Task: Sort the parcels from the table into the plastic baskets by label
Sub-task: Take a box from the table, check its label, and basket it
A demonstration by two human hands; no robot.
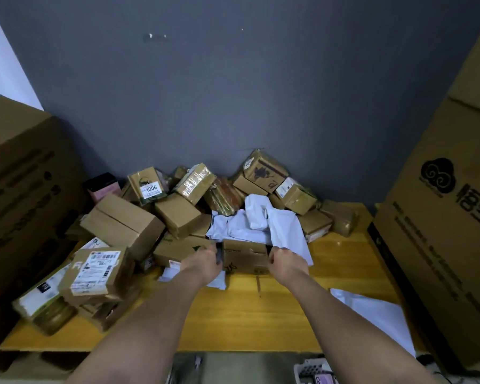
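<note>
A small brown cardboard parcel (245, 256) sits at the front of a heap of parcels on the yellow wooden table (250, 314). My left hand (203, 263) grips its left end and my right hand (287, 263) grips its right end, fingers curled around the edges. White plastic mailer bags (258, 220) lie crumpled just behind and over the parcel. Several taped brown boxes pile up behind it, among them one with a label reading 1006 (149, 189). A basket's pale rim (313, 368) shows at the bottom edge.
Tall cardboard cartons stand at the left (22, 195) and right (441, 217) of the table. A labelled box (97, 273) sits at front left. A flat white mailer (372, 314) lies at front right. A dark grey wall (233, 92) backs the heap.
</note>
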